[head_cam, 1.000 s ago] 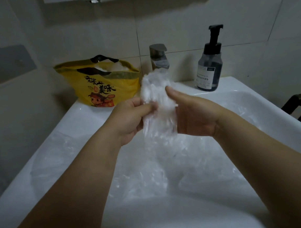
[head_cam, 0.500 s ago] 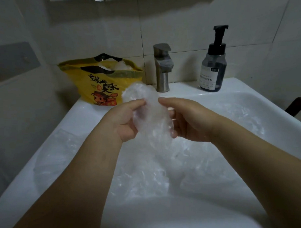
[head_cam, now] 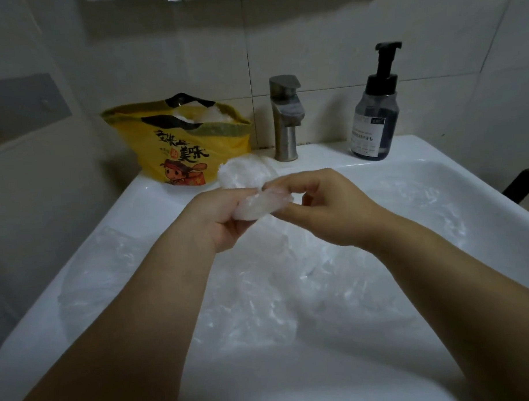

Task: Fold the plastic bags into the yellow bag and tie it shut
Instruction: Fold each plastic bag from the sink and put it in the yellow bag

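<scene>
A clear plastic bag (head_cam: 251, 188), scrunched into a small wad, is held over the white sink (head_cam: 436, 176). My left hand (head_cam: 219, 217) grips its lower part from the left. My right hand (head_cam: 320, 204) pinches its right side with thumb and fingertips. The yellow bag (head_cam: 177, 146) with black handles and a cartoon print stands open on the sink's back left corner, with white plastic showing at its mouth. More clear plastic bags (head_cam: 260, 290) lie loose in the basin under my arms.
A grey faucet (head_cam: 286, 118) rises at the back centre. A dark pump bottle (head_cam: 377, 112) stands right of it. Tiled wall runs behind. A dark chair edge (head_cam: 523, 188) shows at far right.
The plastic bag went from a tall upright strip to a compact wad. Both hands lowered and closed in on it, folding its top down toward the left.
</scene>
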A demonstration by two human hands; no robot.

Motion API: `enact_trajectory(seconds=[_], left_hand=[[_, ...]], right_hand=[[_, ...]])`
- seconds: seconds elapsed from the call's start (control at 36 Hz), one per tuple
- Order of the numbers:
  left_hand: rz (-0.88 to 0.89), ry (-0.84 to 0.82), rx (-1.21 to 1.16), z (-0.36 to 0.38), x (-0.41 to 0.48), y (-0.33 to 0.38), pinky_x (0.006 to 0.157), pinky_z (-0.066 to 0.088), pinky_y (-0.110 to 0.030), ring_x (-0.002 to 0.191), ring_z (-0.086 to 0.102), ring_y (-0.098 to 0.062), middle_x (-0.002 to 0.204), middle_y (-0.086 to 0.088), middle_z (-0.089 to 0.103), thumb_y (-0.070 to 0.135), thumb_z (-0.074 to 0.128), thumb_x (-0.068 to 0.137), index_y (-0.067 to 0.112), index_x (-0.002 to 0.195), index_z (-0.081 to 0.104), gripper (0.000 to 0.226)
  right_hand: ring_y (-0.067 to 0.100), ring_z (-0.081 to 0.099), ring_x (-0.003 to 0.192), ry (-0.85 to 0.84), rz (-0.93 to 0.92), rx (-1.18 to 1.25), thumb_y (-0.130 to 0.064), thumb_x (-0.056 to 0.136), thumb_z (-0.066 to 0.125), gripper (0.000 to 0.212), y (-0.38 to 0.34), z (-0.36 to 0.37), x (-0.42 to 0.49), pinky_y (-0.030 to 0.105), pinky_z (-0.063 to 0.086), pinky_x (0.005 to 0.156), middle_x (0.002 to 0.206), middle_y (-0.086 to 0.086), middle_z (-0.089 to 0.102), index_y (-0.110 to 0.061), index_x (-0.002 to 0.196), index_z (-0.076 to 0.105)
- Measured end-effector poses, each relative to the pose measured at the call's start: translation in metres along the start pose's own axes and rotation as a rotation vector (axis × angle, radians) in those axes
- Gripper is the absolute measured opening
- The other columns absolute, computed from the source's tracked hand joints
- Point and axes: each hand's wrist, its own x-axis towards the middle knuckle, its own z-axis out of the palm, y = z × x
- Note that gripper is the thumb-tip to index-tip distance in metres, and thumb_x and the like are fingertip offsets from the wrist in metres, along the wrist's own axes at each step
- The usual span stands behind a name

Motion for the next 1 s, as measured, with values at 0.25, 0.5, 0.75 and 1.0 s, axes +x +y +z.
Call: enact_trajectory(seconds=[0.25,0.5,0.75,1.0], left_hand=[[0.296,-0.176,0.227,0.009,-0.007,-0.005,0.069,0.06,-0.026,0.08,0.071,-0.014,0.089,-0.002,0.075,0.001,0.065,0.086,0.013,0.096,0.072,0.017],[0.33,-0.273,0.221,0.012,-0.013,-0.007,0.063,0.057,-0.02,0.081,0.068,-0.009,0.087,0.003,0.071,-0.01,0.051,0.091,0.016,0.091,0.067,0.03],[0.283,-0.349,0.276,0.007,-0.017,-0.003,0.063,0.046,-0.022,0.078,0.059,-0.007,0.079,0.009,0.068,0.013,0.052,0.095,0.021,0.093,0.066,0.016],[0.199,-0.442,0.176,-0.004,-0.015,0.002,0.092,0.054,-0.043,0.114,0.064,-0.026,0.128,-0.01,0.064,0.041,0.092,0.049,0.014,0.137,0.052,0.1]], right_hand=[[0.037,0.062,0.093,0.115,0.269,0.141,-0.037,0.092,0.057,0.041,0.009,0.0,0.008,0.051,0.045,0.095,0.104,0.025,0.065,0.001,0.099,0.069],[0.023,0.062,0.092,0.259,0.426,0.294,-0.031,0.09,0.061,0.019,0.015,0.0,0.013,0.035,0.053,0.084,0.097,0.008,0.067,-0.013,0.09,0.065],[0.023,0.065,0.096,0.183,0.493,0.709,-0.016,0.093,0.059,0.01,0.015,-0.008,0.011,0.027,0.057,0.073,0.109,0.01,0.064,-0.014,0.103,0.057],[0.026,0.069,0.085,0.025,0.42,0.638,0.002,0.083,0.066,0.023,0.009,-0.009,0.009,0.037,0.059,0.078,0.099,0.012,0.065,-0.013,0.098,0.057]])
